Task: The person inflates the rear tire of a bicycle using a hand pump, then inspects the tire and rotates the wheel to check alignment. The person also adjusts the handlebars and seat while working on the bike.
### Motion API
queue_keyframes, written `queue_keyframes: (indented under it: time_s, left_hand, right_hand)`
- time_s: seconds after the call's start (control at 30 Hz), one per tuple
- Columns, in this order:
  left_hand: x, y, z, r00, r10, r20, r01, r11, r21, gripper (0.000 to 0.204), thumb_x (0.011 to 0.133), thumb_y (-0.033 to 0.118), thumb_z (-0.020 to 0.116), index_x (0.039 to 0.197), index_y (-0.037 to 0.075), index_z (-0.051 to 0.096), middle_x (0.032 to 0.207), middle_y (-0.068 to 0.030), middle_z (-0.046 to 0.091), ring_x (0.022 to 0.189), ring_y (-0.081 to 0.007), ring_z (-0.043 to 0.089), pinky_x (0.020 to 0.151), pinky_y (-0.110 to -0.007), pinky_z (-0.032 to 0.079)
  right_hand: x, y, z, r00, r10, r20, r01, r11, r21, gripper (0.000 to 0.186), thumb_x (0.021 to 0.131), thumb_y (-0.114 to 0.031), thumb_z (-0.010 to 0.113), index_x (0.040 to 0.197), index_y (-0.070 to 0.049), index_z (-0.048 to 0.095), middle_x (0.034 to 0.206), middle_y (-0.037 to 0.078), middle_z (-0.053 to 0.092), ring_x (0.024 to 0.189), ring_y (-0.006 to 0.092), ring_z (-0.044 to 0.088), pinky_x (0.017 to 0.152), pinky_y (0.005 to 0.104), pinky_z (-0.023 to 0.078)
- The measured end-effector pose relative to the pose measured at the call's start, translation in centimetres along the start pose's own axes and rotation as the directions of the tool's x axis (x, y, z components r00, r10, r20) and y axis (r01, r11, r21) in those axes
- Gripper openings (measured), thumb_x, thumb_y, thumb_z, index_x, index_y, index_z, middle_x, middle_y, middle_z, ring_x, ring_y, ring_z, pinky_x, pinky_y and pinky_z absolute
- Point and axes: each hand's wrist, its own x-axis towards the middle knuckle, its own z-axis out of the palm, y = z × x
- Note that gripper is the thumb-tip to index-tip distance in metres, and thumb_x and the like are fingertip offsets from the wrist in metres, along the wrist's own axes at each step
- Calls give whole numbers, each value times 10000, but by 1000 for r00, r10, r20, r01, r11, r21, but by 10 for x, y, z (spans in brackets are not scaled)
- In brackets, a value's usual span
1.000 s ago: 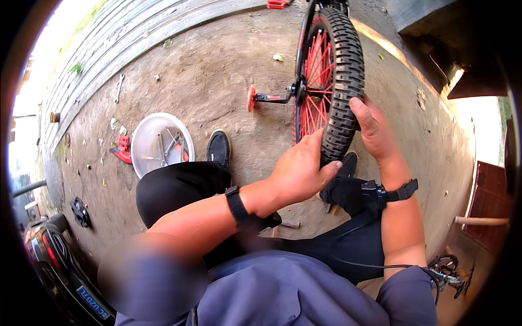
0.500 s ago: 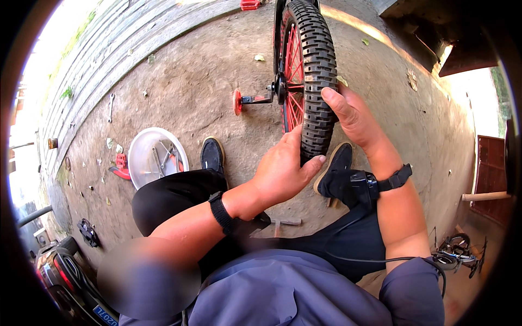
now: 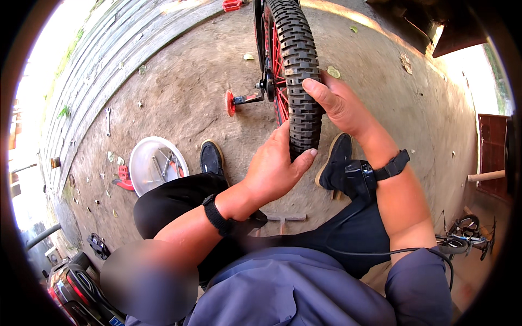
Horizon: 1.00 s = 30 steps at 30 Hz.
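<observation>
In front of me stands a small bicycle's wheel with a black knobbly tyre [image 3: 303, 65] and red spokes [image 3: 278, 51]. My left hand [image 3: 272, 168] grips the tyre's near end from the left, thumb lying across the lower tread and fingers partly hidden behind the rim side. Higher up on the right, my right hand [image 3: 340, 103] is closed on the same tyre; its thumb presses the tread and its other fingers are mostly hidden along the sidewall. A red training wheel [image 3: 230, 103] on a black bracket [image 3: 249, 98] sticks out left of the hub.
A whitish plastic basin [image 3: 142, 176] holding wrenches and other tools sits at left, a red-handled tool [image 3: 124, 178] beside it. Farther left lies a wrench [image 3: 108, 122]. My shoes [image 3: 211, 157] flank the wheel. A red pedal [image 3: 232, 5] lies at the far side; a motorbike [image 3: 76, 288] stands lower left.
The tyre and both hands sit slightly farther left in the picture, partly because the view has shifted. More of the leaf beside my right hand shows. Both hands keep their hold on the tyre.
</observation>
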Motion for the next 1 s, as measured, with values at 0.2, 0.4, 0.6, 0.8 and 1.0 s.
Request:
queue_keyframes:
  time_s: [0.2,0.4,0.6,0.8,1.0]
  left_hand:
    - [1,-3,2,1000,-9,5,9,999,35,464,926,243,727,1250,-26,532,1051,-213,700,967,-337,712,860,-420,547]
    - [1,-3,2,1000,18,2,-18,999,47,463,928,248,730,1243,-27,533,1047,-213,701,960,-334,715,855,-419,549]
    - [1,-4,3,1000,25,0,-25,999,48,461,929,243,731,1246,-29,536,1044,-214,703,957,-335,718,852,-419,551]
    - [1,-3,1,1000,22,12,-23,999,48,465,936,251,732,1248,-32,535,1035,-214,710,959,-333,722,858,-423,551]
    - [2,-2,2,1000,14,25,-15,1000,26,461,944,243,733,1253,-37,536,1056,-216,715,989,-324,726,878,-412,553]
  right_hand:
    - [-1,2,-1,1000,-2,-15,2,1000,3,675,957,-571,644,1296,9,586,1119,57,653,991,121,589,892,293,498]
    - [1,6,-2,1000,-2,-24,2,1000,-13,663,954,-568,636,1270,13,598,1091,63,662,977,127,593,884,305,498]
    - [1,7,-2,999,-1,-45,-1,999,-50,667,944,-572,629,1259,16,604,1078,74,670,972,141,603,883,312,500]
    - [1,4,-1,1000,-6,-30,4,998,-57,684,934,-591,628,1262,9,606,1084,76,669,981,150,607,889,315,498]
    - [1,5,-3,1000,-2,-27,0,997,-74,691,930,-604,625,1256,5,611,1091,78,668,989,152,609,890,315,497]
